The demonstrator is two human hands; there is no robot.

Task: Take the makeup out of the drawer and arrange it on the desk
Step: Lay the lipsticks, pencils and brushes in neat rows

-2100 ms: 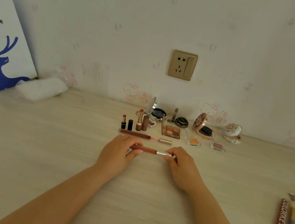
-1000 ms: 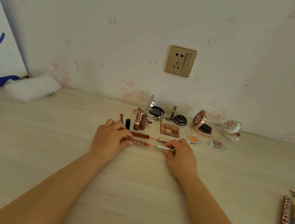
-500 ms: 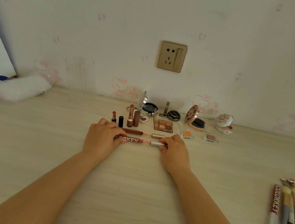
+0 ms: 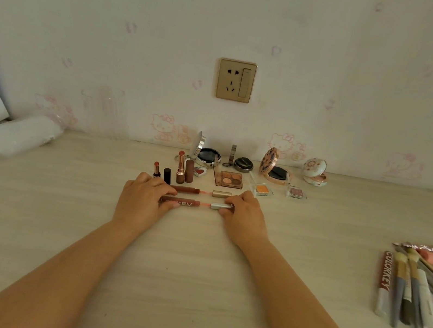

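Pale wood-grain desk [image 4: 28, 218] meets white cartoon-patterned wall [image 4: 367, 74] with gold socket [image 4: 236, 80].

Dim, warm, even light; soft shadows; wide-angle edge distortion.

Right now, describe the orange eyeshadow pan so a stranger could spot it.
Start at the wall socket and drop to the desk. Right of the four-shade eyeshadow palette sits the orange eyeshadow pan, the only bright orange single; its right-hand neighbour is mauve.
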